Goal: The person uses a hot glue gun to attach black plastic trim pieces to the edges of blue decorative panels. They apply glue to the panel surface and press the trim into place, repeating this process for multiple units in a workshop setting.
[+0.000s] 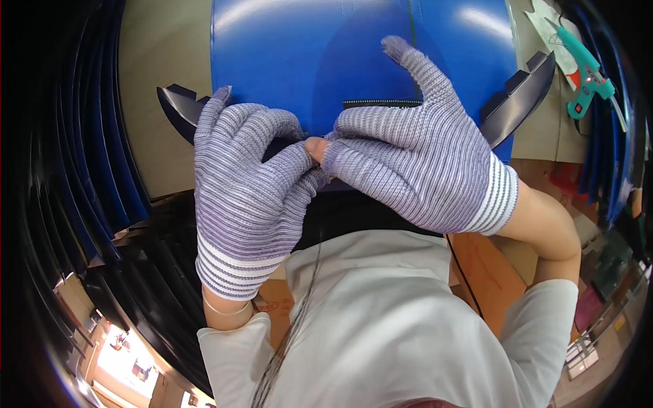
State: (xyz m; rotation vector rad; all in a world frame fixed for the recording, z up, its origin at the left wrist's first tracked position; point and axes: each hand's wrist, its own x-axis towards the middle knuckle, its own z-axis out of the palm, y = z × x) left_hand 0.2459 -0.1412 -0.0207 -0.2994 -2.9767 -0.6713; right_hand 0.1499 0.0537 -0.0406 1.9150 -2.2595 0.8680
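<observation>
1. The left hand (248, 160) and right hand (435, 160), both in striped knit gloves, meet fingertip to fingertip at the middle, probably for fine, steady control; each grip looks narrow, yet whether either is closed on something I cannot tell.
2. A dark curved trim piece (515, 98) lies behind the hands, one end showing past each glove; it seems set crosswise so both hands reach its middle; that middle is covered, so one continuous piece is only likely.
3. The blue mat (286, 61) lies on the tabletop (166, 75), perhaps to protect surfaces; its top edge is cut off.
4. The teal glue gun (588, 75) sits at the right, presumably within reach but out of the way; a black marked strip (377, 103) is partly hidden by the right glove.
</observation>
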